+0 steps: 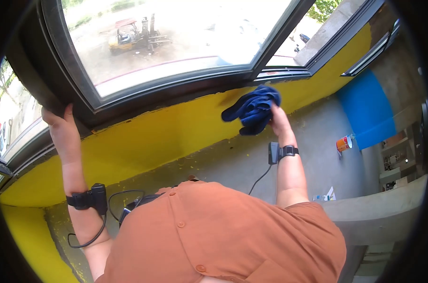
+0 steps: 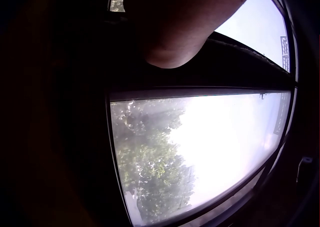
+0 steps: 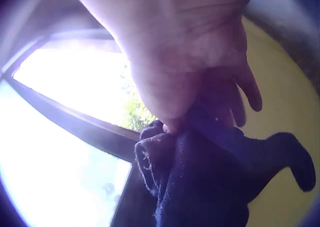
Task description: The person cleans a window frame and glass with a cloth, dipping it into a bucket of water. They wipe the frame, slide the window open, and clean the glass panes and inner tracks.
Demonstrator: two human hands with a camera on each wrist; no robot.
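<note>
A bunched dark blue cloth (image 1: 254,109) hangs from the right hand (image 1: 279,120), in front of the yellow wall just under the window frame. In the right wrist view the thumb and some fingers of the right hand (image 3: 200,72) pinch the cloth (image 3: 200,172), while other fingers stretch out beside it. At the left, the left hand (image 1: 62,123) rests on the dark window frame (image 1: 72,101) at its lower corner, thumb up; its other fingers are hidden behind the post. The left wrist view shows only a dark part of that hand (image 2: 175,42) over the frame.
A window pane (image 1: 167,42) looks out on a parked forklift. Below the frame runs a yellow wall (image 1: 162,127). To the right are a blue wall panel (image 1: 367,108), an orange bucket (image 1: 344,143) on the grey floor, and a curved grey ledge (image 1: 379,205). Cables hang from both wrist cameras.
</note>
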